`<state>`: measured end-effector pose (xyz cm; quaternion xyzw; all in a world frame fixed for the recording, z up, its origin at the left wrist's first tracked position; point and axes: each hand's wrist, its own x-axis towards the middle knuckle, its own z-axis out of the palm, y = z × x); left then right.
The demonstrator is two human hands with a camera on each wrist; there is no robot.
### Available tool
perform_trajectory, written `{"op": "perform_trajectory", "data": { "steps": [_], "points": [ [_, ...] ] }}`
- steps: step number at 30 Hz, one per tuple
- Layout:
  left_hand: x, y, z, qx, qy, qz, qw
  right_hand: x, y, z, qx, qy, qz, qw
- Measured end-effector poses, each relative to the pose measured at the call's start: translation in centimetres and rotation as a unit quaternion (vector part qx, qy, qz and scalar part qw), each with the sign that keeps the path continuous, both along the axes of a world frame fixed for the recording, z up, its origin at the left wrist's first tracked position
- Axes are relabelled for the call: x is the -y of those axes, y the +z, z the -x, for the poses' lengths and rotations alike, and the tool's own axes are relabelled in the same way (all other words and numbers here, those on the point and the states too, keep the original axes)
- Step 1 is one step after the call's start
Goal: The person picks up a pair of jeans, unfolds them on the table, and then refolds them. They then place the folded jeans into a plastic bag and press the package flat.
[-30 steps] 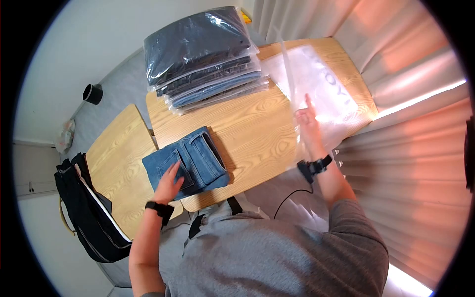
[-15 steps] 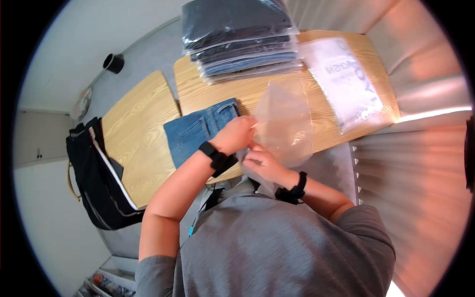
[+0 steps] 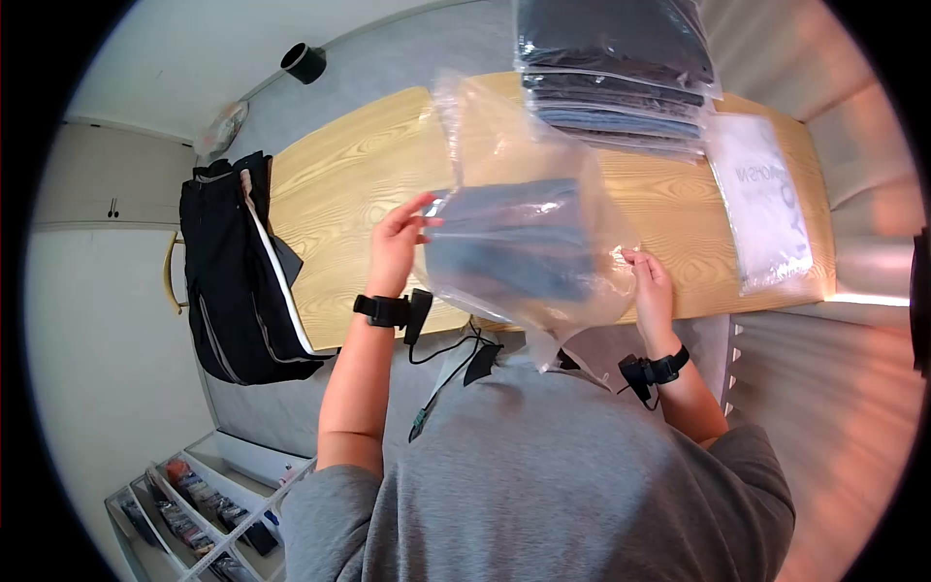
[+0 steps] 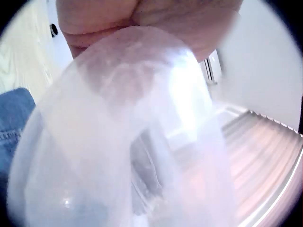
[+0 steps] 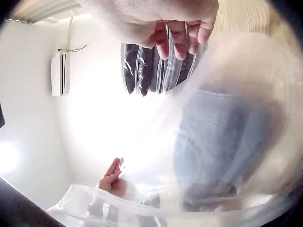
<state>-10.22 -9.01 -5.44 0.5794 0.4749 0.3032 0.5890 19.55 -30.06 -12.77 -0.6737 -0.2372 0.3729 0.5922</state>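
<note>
The left hand (image 3: 391, 250) and right hand (image 3: 653, 291) are apart, each pinching the clear bag (image 3: 490, 136). Through it, the folded jeans (image 3: 509, 242) show on the tabletop (image 3: 339, 155) between them, long side crosswise, nearer the left hand.

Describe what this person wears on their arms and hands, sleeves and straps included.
The left hand and right hand are ungloved. Grey short sleeves, the left one and right one, leave the forearms bare. A black left wristband and black right wristband each carry a dark, blocky unit; a thin dark cable hangs by the left one.
</note>
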Motion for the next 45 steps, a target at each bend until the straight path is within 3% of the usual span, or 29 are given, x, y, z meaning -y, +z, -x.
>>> {"op": "perform_trajectory", "data": {
  "steps": [5, 8, 10, 11, 13, 14, 16, 21, 22, 24, 25, 27, 28, 31, 35, 37, 39, 42, 43, 44, 45],
  "points": [
    [-4.6, -3.0, 9.1, 0.040, 0.147, 0.007, 0.988, -1.5, 0.0, 3.6, 0.024, 0.037, 0.032, 0.999],
    [-7.2, -4.9, 13.8, 0.044, 0.208, 0.004, 0.977, -2.4, -2.5, 5.7, 0.087, -0.022, 0.053, 0.995],
    [-8.9, -6.7, 16.8, 0.056, 0.234, 0.015, 0.971, -2.5, -5.0, 6.6, 0.080, -0.184, 0.032, 0.979],
    [-9.7, -7.8, 18.4, 0.063, 0.257, 0.022, 0.964, -2.1, -5.7, 6.4, 0.087, -0.183, 0.034, 0.979],
    [-11.0, -10.0, 21.4, 0.082, 0.276, 0.037, 0.957, -1.1, -5.6, 6.2, -0.078, -0.075, 0.137, 0.985],
    [-11.5, -11.2, 22.9, 0.078, 0.288, 0.044, 0.953, -1.1, -5.4, 7.2, -0.071, -0.076, 0.141, 0.985],
    [-12.3, -12.9, 25.2, 0.082, 0.318, 0.063, 0.943, -2.8, -2.4, 11.2, -0.211, -0.166, 0.216, 0.939],
    [-14.1, -17.9, 31.2, 0.150, 0.336, 0.078, 0.926, -2.9, -4.7, 14.9, -0.308, -0.235, 0.263, 0.884],
    [-14.5, -18.4, 31.8, 0.190, 0.352, 0.065, 0.914, -2.8, -5.6, 15.8, -0.358, -0.242, 0.251, 0.866],
    [-14.5, -18.6, 33.1, 0.162, 0.361, 0.066, 0.916, -2.5, -8.5, 16.2, -0.464, -0.237, 0.193, 0.831],
    [-14.7, -19.0, 33.7, 0.154, 0.372, 0.069, 0.913, -3.7, -8.1, 16.9, -0.463, -0.243, 0.194, 0.830],
    [-14.9, -19.9, 35.1, 0.168, 0.385, 0.081, 0.904, -6.1, -7.7, 19.0, -0.444, -0.284, 0.034, 0.849],
    [-14.6, -19.8, 35.2, 0.161, 0.397, 0.071, 0.901, -6.9, -7.6, 18.8, -0.503, -0.341, 0.020, 0.794],
    [-14.2, -20.6, 35.4, 0.164, 0.434, 0.063, 0.883, -7.8, -7.8, 18.3, -0.517, -0.378, 0.040, 0.767],
    [-13.4, -22.8, 37.4, 0.181, 0.446, 0.083, 0.873, -7.9, -8.0, 16.7, -0.534, -0.299, -0.030, 0.790],
    [-12.6, -21.8, 37.0, 0.193, 0.419, 0.164, 0.872, -8.3, -7.5, 15.4, -0.457, -0.242, -0.085, 0.852],
    [-11.3, -20.8, 36.1, 0.173, 0.427, 0.152, 0.874, -8.0, -8.5, 12.2, -0.450, -0.234, -0.087, 0.857],
    [-10.0, -20.7, 36.1, -0.032, 0.322, 0.044, 0.945, -7.2, -6.8, 9.2, -0.402, -0.201, -0.097, 0.888],
    [-9.6, -20.2, 35.9, -0.034, 0.322, 0.042, 0.945, -6.4, -6.9, 8.1, -0.403, -0.201, -0.098, 0.887],
    [-9.3, -19.7, 35.9, -0.250, 0.276, -0.060, 0.926, -5.8, -6.8, 7.2, -0.400, -0.207, -0.086, 0.889],
    [-9.0, -19.0, 35.6, -0.453, 0.213, -0.158, 0.851, -5.0, -7.0, 6.1, -0.397, -0.213, -0.074, 0.890]
  ]
}}
